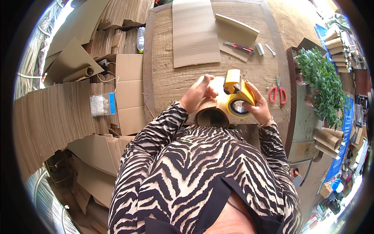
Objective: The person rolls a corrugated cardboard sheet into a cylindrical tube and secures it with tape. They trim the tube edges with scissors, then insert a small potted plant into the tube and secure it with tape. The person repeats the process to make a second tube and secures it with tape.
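A yellow tape dispenser (245, 93) with a roll of tape in it is gripped by my right hand (258, 104), whose fingers wrap round its right side. The dispenser sits against the right side of a rolled cardboard tube (223, 104), which lies at the table's near edge with its open end toward me. My left hand (198, 94) has its fingers curled on the tube's upper left side, thumb raised. The tube's far end is partly hidden behind my hands and the dispenser.
On the wooden table (163, 82) lie a corrugated cardboard sheet (195, 33), cardboard offcuts (235, 29), a red and black utility knife (239, 47), a small white block (260, 49) and red-handled scissors (277, 93). Cardboard stacks (54, 117) stand left; a leafy plant (323, 85) stands right.
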A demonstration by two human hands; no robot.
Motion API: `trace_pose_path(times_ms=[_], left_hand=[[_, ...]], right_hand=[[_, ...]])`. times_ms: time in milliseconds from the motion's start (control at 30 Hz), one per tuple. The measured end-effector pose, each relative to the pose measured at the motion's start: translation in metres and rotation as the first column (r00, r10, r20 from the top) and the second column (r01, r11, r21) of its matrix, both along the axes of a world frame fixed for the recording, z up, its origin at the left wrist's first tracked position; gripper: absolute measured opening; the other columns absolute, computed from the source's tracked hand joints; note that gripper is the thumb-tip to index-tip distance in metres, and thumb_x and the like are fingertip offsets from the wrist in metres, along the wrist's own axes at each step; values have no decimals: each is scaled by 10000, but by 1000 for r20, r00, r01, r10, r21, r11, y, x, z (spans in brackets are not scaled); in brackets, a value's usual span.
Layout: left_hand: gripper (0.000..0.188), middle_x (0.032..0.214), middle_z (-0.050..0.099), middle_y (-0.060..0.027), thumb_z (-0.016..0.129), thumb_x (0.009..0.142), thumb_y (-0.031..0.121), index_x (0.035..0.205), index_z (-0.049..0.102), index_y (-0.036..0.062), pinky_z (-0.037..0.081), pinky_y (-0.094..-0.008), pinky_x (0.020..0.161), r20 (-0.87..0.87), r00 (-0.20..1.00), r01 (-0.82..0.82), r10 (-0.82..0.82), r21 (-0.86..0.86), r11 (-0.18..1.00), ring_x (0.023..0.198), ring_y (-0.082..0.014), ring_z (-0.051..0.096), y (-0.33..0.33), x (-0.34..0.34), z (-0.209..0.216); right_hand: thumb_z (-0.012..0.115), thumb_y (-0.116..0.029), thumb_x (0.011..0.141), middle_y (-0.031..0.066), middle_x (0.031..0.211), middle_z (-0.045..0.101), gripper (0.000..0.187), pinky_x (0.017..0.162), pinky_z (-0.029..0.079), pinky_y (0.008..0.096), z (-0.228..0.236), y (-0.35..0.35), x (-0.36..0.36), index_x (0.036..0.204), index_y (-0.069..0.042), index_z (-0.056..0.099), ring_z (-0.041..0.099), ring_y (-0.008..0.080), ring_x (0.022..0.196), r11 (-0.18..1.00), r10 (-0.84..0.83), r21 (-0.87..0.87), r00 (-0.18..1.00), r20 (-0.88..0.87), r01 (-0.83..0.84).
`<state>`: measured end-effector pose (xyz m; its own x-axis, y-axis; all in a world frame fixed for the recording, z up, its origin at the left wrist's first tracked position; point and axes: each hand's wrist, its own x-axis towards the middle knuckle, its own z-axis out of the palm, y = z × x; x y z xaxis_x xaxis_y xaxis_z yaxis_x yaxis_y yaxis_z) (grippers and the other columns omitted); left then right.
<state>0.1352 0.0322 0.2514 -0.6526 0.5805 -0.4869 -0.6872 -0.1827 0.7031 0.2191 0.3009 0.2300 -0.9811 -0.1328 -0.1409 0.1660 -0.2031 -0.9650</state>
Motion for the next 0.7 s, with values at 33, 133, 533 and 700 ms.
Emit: trace_pose_path(times_ms=[33,133,533,700], left_hand=[[523,908,611,-51,460,1026,469,1311,424,32,486,-262,777,43,999,1,-1,20,1000,822,-117,565,6,-6,-2],[374,959,608,-40,553,1013,198,1320,429,23,498,-265,772,131,985,-128,115,99,987,830,-114,576,26,-8,-1],[223,824,539,-11,607,873,11,1069,510,52,418,-244,576,44,995,103,-93,-469,877,673,-91,478,-79,8,-59],[216,772,658,33,650,929,170,833,711,-13,482,-309,602,-231,865,314,-445,-442,840,702,-84,545,-67,43,-92]], right_hand=[[680,102,754,104,1449,477,777,1114,351,304,2,-2,-2,1472,-24,411,453,185,1334,1000,17,-2,1000,-3,-17],[698,103,751,105,1410,507,744,1105,358,296,6,0,-5,1444,-16,453,479,189,1309,988,102,119,993,-63,-94],[607,127,732,83,1438,508,719,1103,371,304,-2,30,10,1428,-1,479,491,162,1291,961,253,17,901,351,-277],[680,53,772,68,1457,509,668,1117,373,330,-6,17,-13,1412,-47,514,484,176,1303,923,357,89,918,173,-375]])
